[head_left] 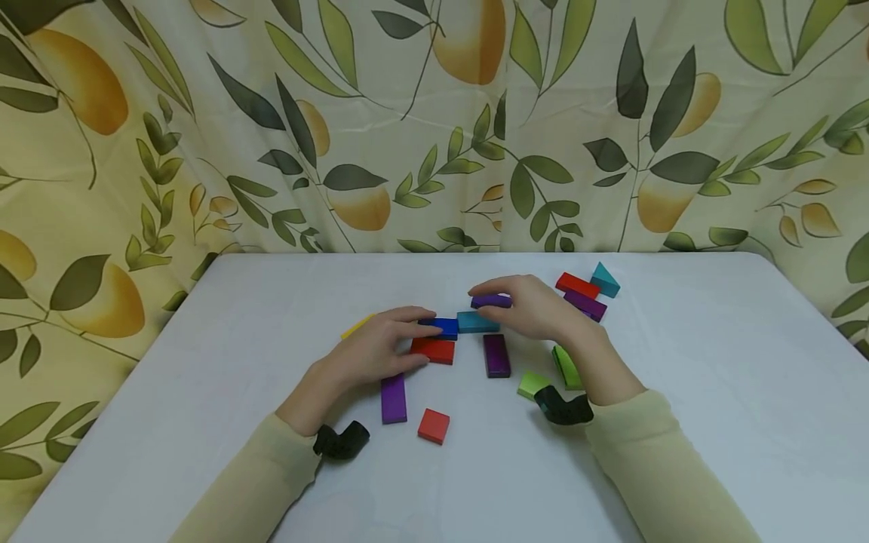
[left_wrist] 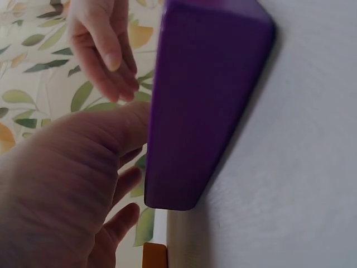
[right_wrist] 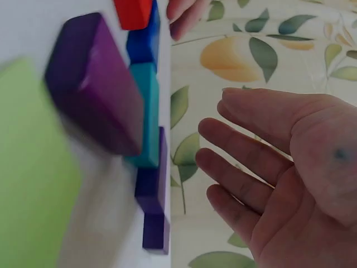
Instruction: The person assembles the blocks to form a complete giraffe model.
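Note:
My left hand [head_left: 373, 348] hovers with extended fingers at the left ends of a blue block [head_left: 444, 329] and a red block [head_left: 432, 351], which lie side by side. Whether its fingertips touch them I cannot tell. A teal block [head_left: 478, 322] meets the blue one's right end. Behind it lies a purple block [head_left: 491, 301], partly covered in the head view by my right hand [head_left: 532, 308]. In the right wrist view the right hand's fingers are spread and the palm is bare. A dark purple block [head_left: 497, 356] lies in front of the teal block.
Near my left wrist are a purple block [head_left: 394, 399], a small red block [head_left: 433, 426] and a partly hidden yellow block [head_left: 357, 326]. Green blocks [head_left: 533, 384] lie beside my right wrist. At the back right sit a red block [head_left: 577, 286], a purple block [head_left: 585, 305] and a teal triangle [head_left: 604, 280].

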Available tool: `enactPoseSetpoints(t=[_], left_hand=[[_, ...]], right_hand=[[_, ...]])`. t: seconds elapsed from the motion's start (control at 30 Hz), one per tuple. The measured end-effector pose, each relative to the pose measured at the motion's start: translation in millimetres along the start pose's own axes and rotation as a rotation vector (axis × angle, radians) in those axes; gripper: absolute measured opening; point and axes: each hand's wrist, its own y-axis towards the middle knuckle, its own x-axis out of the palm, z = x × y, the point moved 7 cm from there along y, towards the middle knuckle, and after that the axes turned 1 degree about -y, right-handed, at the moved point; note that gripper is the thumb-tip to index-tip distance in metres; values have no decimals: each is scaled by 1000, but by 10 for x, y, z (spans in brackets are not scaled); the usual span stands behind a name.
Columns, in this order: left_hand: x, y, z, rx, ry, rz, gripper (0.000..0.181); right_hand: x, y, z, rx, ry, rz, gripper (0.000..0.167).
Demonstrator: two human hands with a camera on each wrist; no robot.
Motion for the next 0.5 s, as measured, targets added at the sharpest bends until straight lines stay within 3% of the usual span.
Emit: enactPoseSetpoints(t=[0.3, 0.5], left_hand=[[15, -4, -59, -60, -34, -31, 44], [38, 4, -46, -61, -50, -28, 41]], right_hand=[[69, -78, 112, 43, -14, -31, 37], [130, -46, 150, 39, -47, -25, 35]])
